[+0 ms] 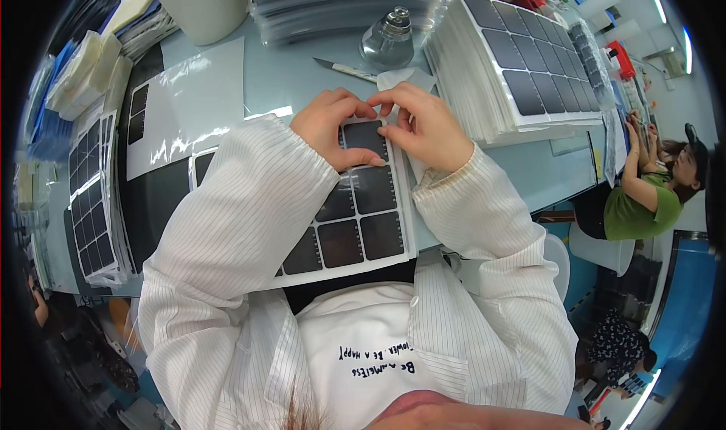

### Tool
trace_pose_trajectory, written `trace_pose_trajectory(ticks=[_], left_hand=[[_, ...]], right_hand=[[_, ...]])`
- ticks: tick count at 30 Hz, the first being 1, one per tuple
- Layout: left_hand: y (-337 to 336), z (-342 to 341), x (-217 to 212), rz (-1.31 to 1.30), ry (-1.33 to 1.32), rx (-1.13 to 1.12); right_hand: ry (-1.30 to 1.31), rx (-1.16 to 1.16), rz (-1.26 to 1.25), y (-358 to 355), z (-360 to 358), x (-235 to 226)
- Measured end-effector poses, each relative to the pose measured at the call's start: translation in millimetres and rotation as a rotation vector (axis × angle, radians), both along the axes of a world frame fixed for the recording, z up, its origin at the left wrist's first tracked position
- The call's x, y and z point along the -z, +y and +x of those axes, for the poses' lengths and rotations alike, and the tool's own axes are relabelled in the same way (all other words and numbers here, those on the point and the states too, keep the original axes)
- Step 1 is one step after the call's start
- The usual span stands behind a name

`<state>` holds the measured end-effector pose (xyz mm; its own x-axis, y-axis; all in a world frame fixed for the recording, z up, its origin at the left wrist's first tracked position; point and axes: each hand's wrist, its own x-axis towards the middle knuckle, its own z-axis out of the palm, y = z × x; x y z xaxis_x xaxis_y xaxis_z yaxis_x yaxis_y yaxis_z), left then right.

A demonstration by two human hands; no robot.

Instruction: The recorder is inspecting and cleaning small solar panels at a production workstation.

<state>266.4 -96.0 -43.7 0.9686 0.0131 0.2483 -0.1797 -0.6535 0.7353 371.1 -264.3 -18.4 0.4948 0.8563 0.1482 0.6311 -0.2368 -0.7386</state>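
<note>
A white sheet with rows of dark square panels (380, 237) lies in front of me on the table. Around its top right square (364, 139) both my hands are bent. My left hand (329, 127) rests its thumb on the square's lower edge, its curled fingers along the top, gripping the sheet there. At the upper right corner, my right hand (427, 131) is closed, thumb on the square's right side and index finger bent above; whatever lies between its fingertips is hidden. Just beyond the right hand is a crumpled whitish piece (407, 79), beside a craft knife (344, 69).
A tall stack of similar sheets (522, 59) stands right, next to a glass bottle with a metal cap (389, 43). Clear plastic packs (344, 10) fill the back. Another panel stack (91, 195) lies left, near a glossy white sheet (193, 101). A person in green (643, 207) works at right.
</note>
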Motion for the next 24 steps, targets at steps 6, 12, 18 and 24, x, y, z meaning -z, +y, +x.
trace_pose_trajectory(ticks=[6, 12, 18, 24], left_hand=[[0, -1, 0, 0.019, 0.008, 0.009], [0, 0, 0, 0.017, 0.002, -0.003], [-4, -3, 0, 0.011, -0.086, -0.062], [0, -4, 6, -0.01, -0.253, -0.021]], right_hand=[[0.049, -0.008, -0.034, 1, 3, 2], [0.357, 0.059, -0.093, 5, 8, 11], [0.263, 0.121, 0.072, 3, -17, -10], [0.614, 0.198, 0.186, 5, -15, -13]])
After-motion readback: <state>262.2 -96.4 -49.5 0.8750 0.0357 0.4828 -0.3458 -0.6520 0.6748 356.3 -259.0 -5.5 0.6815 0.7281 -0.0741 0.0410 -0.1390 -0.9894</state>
